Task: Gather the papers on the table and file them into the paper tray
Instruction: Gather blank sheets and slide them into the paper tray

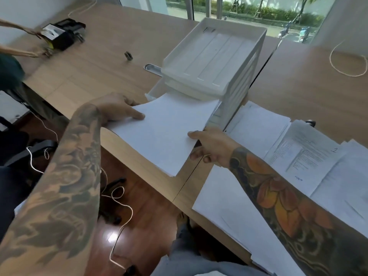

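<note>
A white stack of papers [167,132] lies slanted at the table's front edge, its far end tucked under the upper shelf of the white paper tray [247,62]. My left hand [117,110] holds the stack's left edge, thumb on top and fingers beneath. My right hand [209,145] grips the stack's right edge, thumb on top and fingers curled under it. More printed papers [310,152] lie spread over the table to the right of the tray, partly under my right forearm.
A black device [61,35] sits at the table's far left, where another person's arm reaches in. A small dark clip [128,56] and a cable grommet [152,68] lie behind the tray's left side. A loop of string [334,66] lies far right. Windows stand behind.
</note>
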